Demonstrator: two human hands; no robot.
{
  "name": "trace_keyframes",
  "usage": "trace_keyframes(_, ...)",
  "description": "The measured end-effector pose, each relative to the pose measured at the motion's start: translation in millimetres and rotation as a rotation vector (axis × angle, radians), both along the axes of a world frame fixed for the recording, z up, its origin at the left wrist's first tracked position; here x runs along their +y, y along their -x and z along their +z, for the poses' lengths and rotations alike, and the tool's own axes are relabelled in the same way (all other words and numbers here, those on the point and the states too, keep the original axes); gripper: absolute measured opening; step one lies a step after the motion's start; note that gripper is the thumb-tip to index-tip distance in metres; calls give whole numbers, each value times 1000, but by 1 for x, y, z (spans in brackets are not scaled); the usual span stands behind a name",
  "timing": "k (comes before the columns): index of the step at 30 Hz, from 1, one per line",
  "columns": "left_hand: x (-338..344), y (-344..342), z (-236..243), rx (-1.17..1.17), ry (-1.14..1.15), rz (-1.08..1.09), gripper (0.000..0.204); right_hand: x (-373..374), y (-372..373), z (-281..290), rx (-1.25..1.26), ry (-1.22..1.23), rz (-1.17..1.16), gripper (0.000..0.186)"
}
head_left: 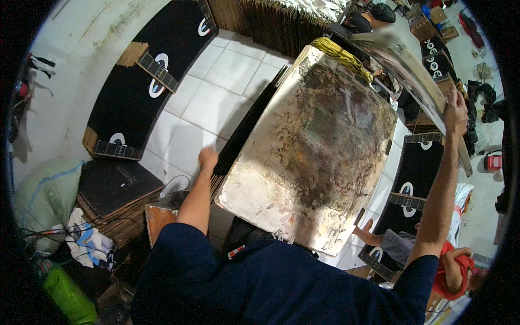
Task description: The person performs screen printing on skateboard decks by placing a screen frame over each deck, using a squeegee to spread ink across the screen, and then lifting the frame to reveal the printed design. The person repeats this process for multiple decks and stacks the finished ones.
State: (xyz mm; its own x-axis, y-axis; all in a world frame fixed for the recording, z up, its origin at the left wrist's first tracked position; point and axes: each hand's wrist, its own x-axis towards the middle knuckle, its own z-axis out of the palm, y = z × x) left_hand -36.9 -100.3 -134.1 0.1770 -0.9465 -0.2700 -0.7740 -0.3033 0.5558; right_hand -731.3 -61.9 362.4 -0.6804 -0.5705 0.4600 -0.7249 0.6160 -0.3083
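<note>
In front of me stands a worn white board (271, 168), its surface covered in dark stains. My right hand (456, 111) is raised at the right, fingers wrapped round the edge of a tilted flat frame (414, 78) with pale wooden edges. The frame is lifted above the board's far right side. My left hand (207, 158) is beside the board's left edge, near a stack of thin black sheets (252, 127) that lies partly under the board. Motion blurs its fingers, and nothing shows clearly in it. A yellow cloth bundle (341, 57) lies at the board's far end.
Black panels with white rings and grey ladder-like strips (122, 108) line the left wall; similar panels (417, 179) lie at right. A tall cardboard stack (260, 27) stands behind. Stuffed sacks (46, 200) sit at lower left. One person in red (452, 268) sits right; another (363, 21) is far back.
</note>
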Motion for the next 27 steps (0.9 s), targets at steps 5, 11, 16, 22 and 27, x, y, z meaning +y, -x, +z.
trace_keyframes(5,135,-117,-67,13,-347,77,39,-21,63,31,-64,28,192,68)
trace_keyframes(11,149,-132,-65,142,-89,53,29,-24,121,40,-178,71,308,58)
trace_keyframes(16,152,-144,-73,141,3,22,31,-24,147,42,-117,61,341,58)
trace_keyframes(22,128,-154,-75,105,-363,22,29,-18,154,42,-143,75,283,54)
trace_keyframes(27,79,-103,13,93,190,-96,21,-22,129,38,109,-20,383,49)
